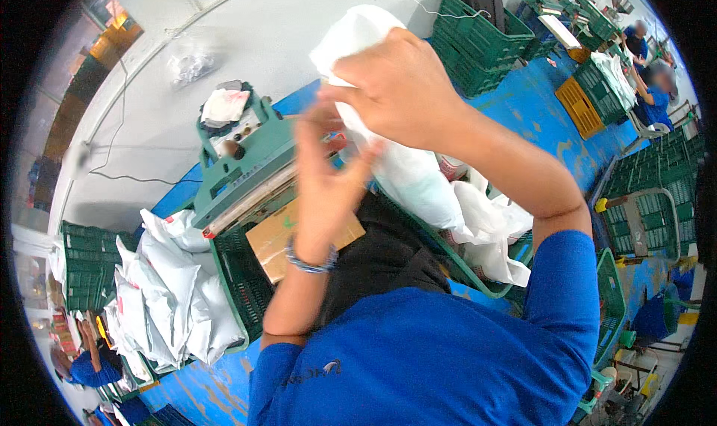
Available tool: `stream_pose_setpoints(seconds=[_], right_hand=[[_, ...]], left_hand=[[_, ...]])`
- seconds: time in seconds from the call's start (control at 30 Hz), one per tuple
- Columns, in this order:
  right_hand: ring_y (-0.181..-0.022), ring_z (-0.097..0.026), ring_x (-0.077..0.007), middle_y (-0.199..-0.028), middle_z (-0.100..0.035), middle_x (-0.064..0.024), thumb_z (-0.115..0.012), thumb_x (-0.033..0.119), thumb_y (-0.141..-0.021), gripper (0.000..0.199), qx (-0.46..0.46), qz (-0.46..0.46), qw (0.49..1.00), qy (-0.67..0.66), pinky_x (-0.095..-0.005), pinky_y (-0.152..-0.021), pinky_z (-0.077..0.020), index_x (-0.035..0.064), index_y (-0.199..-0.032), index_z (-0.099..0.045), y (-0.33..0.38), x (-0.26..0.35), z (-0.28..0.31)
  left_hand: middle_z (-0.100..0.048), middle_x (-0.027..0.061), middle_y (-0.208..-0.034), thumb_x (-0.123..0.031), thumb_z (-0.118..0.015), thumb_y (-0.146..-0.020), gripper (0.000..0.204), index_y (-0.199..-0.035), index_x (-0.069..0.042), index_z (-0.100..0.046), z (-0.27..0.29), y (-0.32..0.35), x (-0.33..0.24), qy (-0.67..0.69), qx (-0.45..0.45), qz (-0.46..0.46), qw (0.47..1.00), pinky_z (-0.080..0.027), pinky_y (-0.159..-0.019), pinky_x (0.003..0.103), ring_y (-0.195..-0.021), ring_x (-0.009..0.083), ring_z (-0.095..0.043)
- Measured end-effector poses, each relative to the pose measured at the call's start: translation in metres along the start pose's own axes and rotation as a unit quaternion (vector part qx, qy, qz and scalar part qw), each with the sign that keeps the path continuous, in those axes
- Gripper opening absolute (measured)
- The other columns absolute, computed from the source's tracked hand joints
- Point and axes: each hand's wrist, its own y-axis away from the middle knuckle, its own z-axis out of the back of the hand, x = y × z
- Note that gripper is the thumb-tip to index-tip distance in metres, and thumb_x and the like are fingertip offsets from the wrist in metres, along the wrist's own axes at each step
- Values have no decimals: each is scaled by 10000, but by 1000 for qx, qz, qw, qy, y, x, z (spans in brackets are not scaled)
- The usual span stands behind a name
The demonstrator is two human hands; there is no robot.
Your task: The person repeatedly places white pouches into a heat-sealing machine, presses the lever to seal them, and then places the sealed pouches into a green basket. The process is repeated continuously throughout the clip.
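A white plastic bag [422, 183] hangs in front of me, its lower part plump and pale blue-white. My right hand [407, 86] is closed round the gathered upper part, and loose white plastic sticks out above the fist. Beside the bag's neck is my left hand [328, 161], slightly blurred, with thumb and fingers apart. Whether its fingertips touch the bag I cannot tell. Just beyond the left hand stands a green bench machine with a long bar, like a bag sealer [246, 157]. A piece of brown cardboard [272, 239] lies below the bar, partly behind my left wrist.
At the left, a green crate [237, 306] holds several filled white bags [168, 291]. Another green crate [478, 280] with white bags is at my right. Stacked green crates [478, 41] stand by the wall. Co-workers [657, 97] sit farther off on the blue floor [515, 97].
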Motion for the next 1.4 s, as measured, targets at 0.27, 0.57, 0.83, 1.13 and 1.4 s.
stream_pose_setpoints(seconds=[0.27,0.57,0.83,1.13,1.4], right_hand=[[-735,-573,-339,-737,-597,-123,-623,379,-801,336,1,37,995,-94,-451,-694,-403,68,-684,-577,-38,59,-23],[-960,-532,-209,-913,-614,-15,-744,274,-688,279,199,47,976,-75,-553,-969,-241,136,-901,-628,16,73,-88],[-754,-563,-152,-664,-591,21,-634,43,-719,86,25,142,979,-145,-565,-1004,-228,127,-739,-626,-5,82,-104],[-751,-559,-170,-665,-559,-9,-708,85,-680,89,212,190,937,-202,-505,-1012,-251,102,-722,-631,-18,76,-61],[-764,-562,-182,-786,-607,11,-621,72,-703,158,73,257,963,-40,-409,-847,-335,135,-846,-603,-28,19,-67]], left_hand=[[-650,32,-895,-8,-645,-828,180,-994,42,-599,48,2,42,144,-136,-170,965,-459,-702,236,-788,90,-560],[-674,33,-936,-13,-615,-832,161,-988,9,-646,191,37,126,129,-189,-14,973,-493,-750,256,-838,102,-620],[-569,122,-1196,-90,-774,-670,615,-1229,-66,-519,189,41,48,-239,-228,-155,931,-372,-962,377,-1021,189,-565],[-532,13,-713,-246,-740,-638,225,-731,-116,-580,217,45,-62,-537,237,-203,784,-307,-921,445,-826,207,-536],[-580,19,-969,-278,-715,-660,216,-672,-92,-606,234,77,-83,-643,49,-253,721,-276,-967,501,-1076,208,-521]])
